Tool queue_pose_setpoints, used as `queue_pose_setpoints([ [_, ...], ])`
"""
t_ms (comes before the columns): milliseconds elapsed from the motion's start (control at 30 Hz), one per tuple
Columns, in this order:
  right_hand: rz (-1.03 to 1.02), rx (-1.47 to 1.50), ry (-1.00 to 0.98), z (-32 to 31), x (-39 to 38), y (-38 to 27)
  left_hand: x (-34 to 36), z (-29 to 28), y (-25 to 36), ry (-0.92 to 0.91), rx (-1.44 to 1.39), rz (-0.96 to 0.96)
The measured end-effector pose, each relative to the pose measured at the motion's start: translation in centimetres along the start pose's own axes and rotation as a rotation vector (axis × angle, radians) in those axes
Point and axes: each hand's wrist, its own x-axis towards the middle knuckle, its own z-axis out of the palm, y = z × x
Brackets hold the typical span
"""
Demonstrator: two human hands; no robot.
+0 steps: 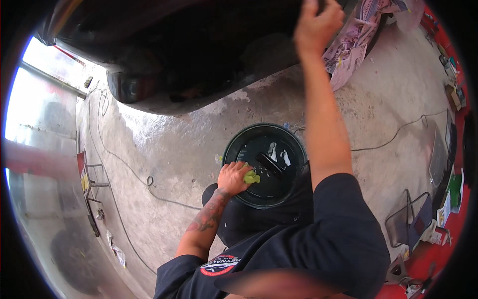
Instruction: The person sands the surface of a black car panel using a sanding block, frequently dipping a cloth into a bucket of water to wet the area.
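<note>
My left hand (234, 178) is closed around a crumpled yellow-green cloth (252, 177) at the left rim of a round black tub (230, 144). Dark water lies in the tub, with a black oblong block (269, 163) in it and white reflections on the surface. My right arm stretches up to the glossy black car body (199, 55). There my right hand (318, 27) is against or close to the panel, its fingers curled and partly cut off by the upper edge. What it holds, if anything, is hidden.
Newspaper masking (348, 50) hangs around the car's wheel area at right. A thin cable (122, 162) loops over the concrete floor (164, 139) on the left. A metal stand (94, 182) is by the left wall; a folding frame (408, 219) and assorted items line the right side.
</note>
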Motion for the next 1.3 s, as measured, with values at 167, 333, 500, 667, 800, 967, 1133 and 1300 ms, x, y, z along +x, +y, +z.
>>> queue_pose_setpoints([
  [167, 0.131, 0.062, 0.032, 0.8, -1.6, -3.3, -0.1, 0.0, -0.2, -0.014, -0.004, -0.022],
  [333, -0.207, 0.318, -0.207, -1.5, -12.6, -14.1, 0.3, 0.0, 0.2, -0.045, 0.032, -0.017],
  [500, -0.227, 0.157, -0.028, 0.9, -7.4, -4.6, -0.2, 0.5, -0.1, -0.011, -0.007, -0.005],
  [667, 0.203, 0.119, 0.022, 0.4, -1.3, 0.9, 0.1, 0.0, 0.0, 0.028, -0.031, -0.002],
  [800, 0.232, 0.260, -0.084, -1.3, -9.2, -5.6, -0.2, 0.2, -0.5, -0.006, -0.014, -0.017],
  [967, 0.028, 0.312, -0.228, -3.9, -17.1, -9.1, -0.1, 0.5, 0.0, -0.029, 0.040, -0.058],
  [1133, 0.029, 0.205, -0.074, -0.9, -11.4, -2.0, 0.2, 0.4, 0.1, -0.057, 0.021, -0.050],
  [1300, 0.346, 0.158, 0.055, 0.0, -7.6, 3.3, 0.5, 0.0, 0.3, -0.051, 0.005, -0.048],
])
